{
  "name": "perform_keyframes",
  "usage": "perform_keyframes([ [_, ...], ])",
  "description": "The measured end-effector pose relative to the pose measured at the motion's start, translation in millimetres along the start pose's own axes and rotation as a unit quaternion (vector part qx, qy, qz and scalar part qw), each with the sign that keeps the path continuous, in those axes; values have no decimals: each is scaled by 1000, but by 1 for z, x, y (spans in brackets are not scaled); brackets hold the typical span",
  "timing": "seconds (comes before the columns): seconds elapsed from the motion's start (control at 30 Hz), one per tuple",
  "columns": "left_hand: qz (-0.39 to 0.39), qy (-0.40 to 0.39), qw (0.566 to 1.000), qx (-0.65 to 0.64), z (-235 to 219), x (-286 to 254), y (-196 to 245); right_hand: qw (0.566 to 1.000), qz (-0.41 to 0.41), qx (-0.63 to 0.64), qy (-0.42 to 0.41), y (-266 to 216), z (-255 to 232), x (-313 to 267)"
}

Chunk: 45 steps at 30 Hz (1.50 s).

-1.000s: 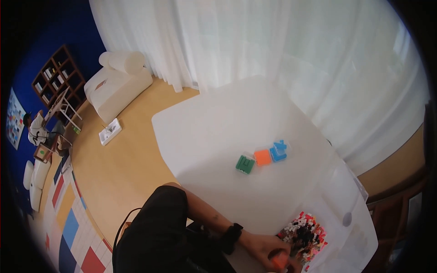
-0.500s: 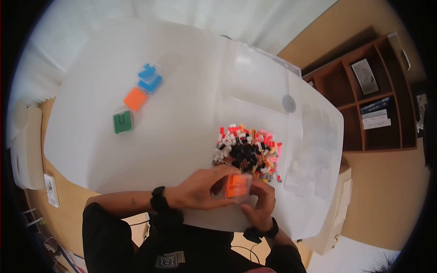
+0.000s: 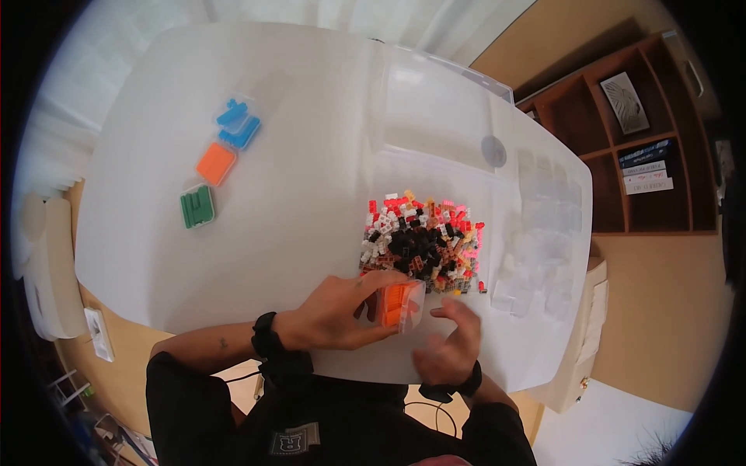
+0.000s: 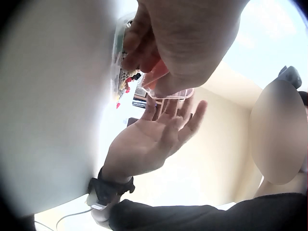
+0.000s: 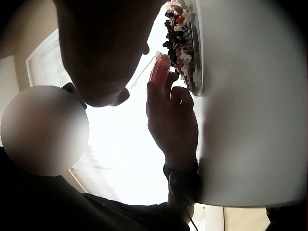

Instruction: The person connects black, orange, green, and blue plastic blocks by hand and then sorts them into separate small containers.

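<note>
The left hand (image 3: 330, 314) grips a clear box of orange pieces (image 3: 398, 304) over the desk (image 3: 287, 194), probably to steady it; the right hand (image 3: 453, 342) holds nothing — its fingers loosely spread just beside it. A heap of mixed bricks (image 3: 423, 247) lies just beyond, likely crowding that space, with a blue box (image 3: 240, 132), orange box (image 3: 216, 164) and green box (image 3: 198, 206) well apart leftward.

Outlined letter, looks like R, on patch (image 3: 291, 443) of black shirt (image 3: 353, 427), at near side of white table (image 3: 272, 194); small print under it illegible. Books (image 3: 646, 169) in brown shelf (image 3: 575, 116), right of table: spine print there, too small to read.
</note>
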<state>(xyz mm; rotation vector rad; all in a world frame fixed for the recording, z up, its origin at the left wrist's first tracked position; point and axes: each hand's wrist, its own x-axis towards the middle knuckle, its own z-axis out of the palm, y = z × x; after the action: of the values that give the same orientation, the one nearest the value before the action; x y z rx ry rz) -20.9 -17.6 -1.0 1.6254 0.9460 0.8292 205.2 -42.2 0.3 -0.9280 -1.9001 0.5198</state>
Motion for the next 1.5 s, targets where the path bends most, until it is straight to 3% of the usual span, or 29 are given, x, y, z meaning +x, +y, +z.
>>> perform_keyframes([
  [0.07,29,14,999,2,3,0,0,974,-144,-83,-156,-16,-5,16],
  [0.2,-20,-40,999,17,2,-2,-1,973,-107,-135,-154,-8,-4,22],
  [0.27,17,27,999,3,6,0,-1,980,-87,-136,-113,-6,-10,21],
  [0.33,19,27,999,-4,5,1,-5,986,-67,-135,-71,-5,-15,17],
  [0.4,20,26,999,-10,2,1,-3,996,51,-67,-23,-4,-15,10],
  [0.47,55,39,998,10,0,3,0,997,53,-54,13,-2,-16,13],
  [0.67,84,42,995,13,3,1,2,995,86,-41,7,-2,-17,12],
  [1.0,64,21,997,-39,5,-1,-3,994,89,-13,60,0,-22,15],
  [1.07,72,25,995,-61,6,0,-4,992,120,-21,29,0,-26,17],
  [1.5,92,39,994,-36,2,-2,-5,983,168,66,32,6,-15,14],
])
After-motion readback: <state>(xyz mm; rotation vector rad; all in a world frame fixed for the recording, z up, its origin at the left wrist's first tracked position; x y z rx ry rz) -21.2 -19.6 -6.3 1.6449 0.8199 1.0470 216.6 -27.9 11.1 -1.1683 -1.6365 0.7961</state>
